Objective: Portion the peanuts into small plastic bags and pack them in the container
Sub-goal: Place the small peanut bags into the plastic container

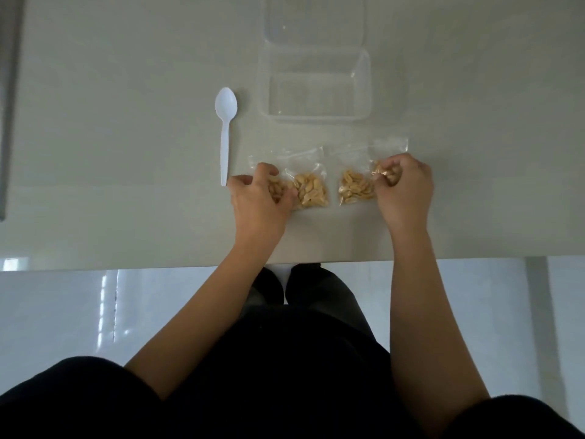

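The left bag (pixel 275 188), bunched under the curled fingers (pixel 266 168) of the left hand (pixel 258 201), was thin clear plastic film, crinkled and glossy. So was the right bag (pixel 381 172), pinched in the right hand (pixel 403 188). Between the two sets of fingers lay two more bags (pixel 308 172) of the same shiny film, and the peanuts (pixel 310 191) inside looked skinless, pale and smooth. Left of the left fingers, the spoon (pixel 225 128) was white plastic, smooth with a faint sheen. Beyond the fingertips, the container (pixel 364 90) and its lid (pixel 316 20) were clear, rigid, glossy plastic. The table (pixel 126 153) under everything was smooth and matt.
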The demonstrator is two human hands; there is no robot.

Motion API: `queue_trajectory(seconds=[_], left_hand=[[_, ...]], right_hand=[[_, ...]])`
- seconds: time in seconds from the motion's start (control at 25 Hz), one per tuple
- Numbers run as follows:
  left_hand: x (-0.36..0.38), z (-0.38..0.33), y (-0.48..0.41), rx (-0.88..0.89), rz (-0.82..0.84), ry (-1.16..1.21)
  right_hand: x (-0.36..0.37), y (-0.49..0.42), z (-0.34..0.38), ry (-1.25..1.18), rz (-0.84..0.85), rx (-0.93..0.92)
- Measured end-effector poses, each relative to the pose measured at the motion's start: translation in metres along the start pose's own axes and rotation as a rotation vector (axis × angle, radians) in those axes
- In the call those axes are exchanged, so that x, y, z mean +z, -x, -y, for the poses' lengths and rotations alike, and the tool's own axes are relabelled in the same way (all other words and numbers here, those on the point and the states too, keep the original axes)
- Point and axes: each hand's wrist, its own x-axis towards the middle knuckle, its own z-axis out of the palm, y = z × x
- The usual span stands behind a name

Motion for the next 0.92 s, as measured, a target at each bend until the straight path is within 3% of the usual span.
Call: queue_trajectory(seconds=[0.2, 0.48, 0.6, 0.68, 0.76, 0.92], left_hand=[[0.000, 0.002, -0.005, -0.109, -0.035, 0.183], [-0.021, -0.019, -0.003, 0.248, -0.206, 0.159], [-0.034, -0.045, -0.023, 0.333, -0.254, 0.245], [-0.039, -0.059, -0.050, 0.328, -0.258, 0.268], [-0.037, -0.069, -0.081, 0.302, -0.241, 0.145], [-0.021, -0.084, -0.117, 0.189, -0.053, -0.214]], right_hand=[[-0.005, 0.003, -0.002, -0.082, 0.008, -0.046], [-0.025, 0.009, 0.029, -0.387, -0.215, -0.161], [-0.025, -0.005, 0.060, -0.559, -0.111, -0.221], [-0.016, -0.024, 0.075, -0.500, -0.003, -0.252], [-0.004, -0.048, 0.085, -0.354, 0.097, -0.257], [0.019, -0.088, 0.098, -0.050, 0.306, -0.194]])
